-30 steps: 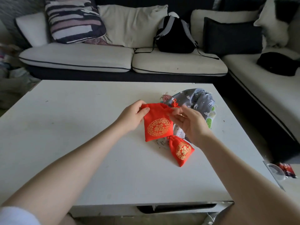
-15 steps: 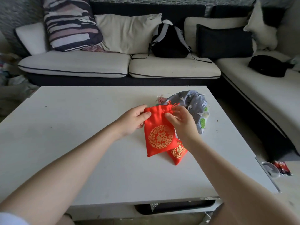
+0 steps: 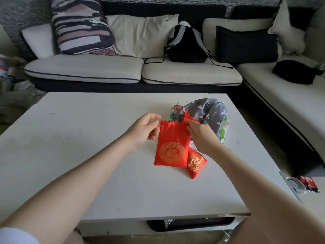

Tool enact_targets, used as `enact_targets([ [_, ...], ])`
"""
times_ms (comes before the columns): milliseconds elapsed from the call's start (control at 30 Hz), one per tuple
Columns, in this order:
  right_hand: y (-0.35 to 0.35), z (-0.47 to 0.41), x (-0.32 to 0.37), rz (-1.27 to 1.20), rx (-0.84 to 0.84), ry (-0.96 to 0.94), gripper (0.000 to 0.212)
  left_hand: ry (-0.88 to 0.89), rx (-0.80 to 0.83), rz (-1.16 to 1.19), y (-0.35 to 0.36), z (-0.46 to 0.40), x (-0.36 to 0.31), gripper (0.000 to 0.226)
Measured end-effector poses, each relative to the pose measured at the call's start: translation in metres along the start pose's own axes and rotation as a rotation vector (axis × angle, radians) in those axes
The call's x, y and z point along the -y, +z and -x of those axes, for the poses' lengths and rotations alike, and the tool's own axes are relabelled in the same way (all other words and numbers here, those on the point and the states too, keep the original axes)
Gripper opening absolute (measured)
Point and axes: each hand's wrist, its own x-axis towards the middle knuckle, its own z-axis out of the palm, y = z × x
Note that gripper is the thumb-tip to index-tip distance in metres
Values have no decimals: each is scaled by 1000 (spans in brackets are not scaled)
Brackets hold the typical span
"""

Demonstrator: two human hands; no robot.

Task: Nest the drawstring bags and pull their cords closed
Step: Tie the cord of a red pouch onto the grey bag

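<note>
Room: a living room with a cream-cushioned corner sofa (image 3: 105,71) behind a white coffee table (image 3: 79,155).
Sofa items: a striped pillow (image 3: 79,23), a beige pillow (image 3: 140,34), a black backpack with grey straps (image 3: 186,44), a dark cushion (image 3: 246,44) and a black pouch (image 3: 297,72) on the right-hand seat.
Floor, right of table: a clear plastic lid (image 3: 296,185) beside a red and black packet (image 3: 309,184).
Larger red drawstring bag (image 3: 171,143): held over the middle of the table, upright, gold round emblem facing the camera; its lower edge overlaps the smaller bag.
Smaller red drawstring bag (image 3: 195,162): lies on the table just below and right of the larger one, partly under it, also with a gold emblem.
Grey printed drawstring bag (image 3: 205,113): lies crumpled on the table behind the red bags, near the far right part; white animal and cloud print, with a bit of green-patterned cloth at its right edge.
Left hand (image 3: 144,131): at the larger bag's top left corner, thumb and forefinger pinching the short red cord (image 3: 159,126) that comes out there; the other fingers are loosely curled.
Right hand (image 3: 202,136): at the bag's top right corner, fingertips pinching the mouth just below the red knotted cord end (image 3: 185,115), which stands up above the fingers.
Bag mouth: the top edge runs fairly flat between the two hands; whether it is drawn closed cannot be told.
</note>
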Motion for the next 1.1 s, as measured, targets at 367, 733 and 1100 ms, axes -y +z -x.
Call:
enact_targets([
  [367, -3, -10, -42, -818, -339, 573, 36, -263, -336, 421, -13, -24, 27, 27],
  [733, 2, -6, 3, -674, 181, 422, 20, -392, -304, 711, 2, -26, 17, 31],
  [1100, 18, -16, 11, -409, -34, 345, 16, -530, -319, 206, 10, -21, 12, 46],
])
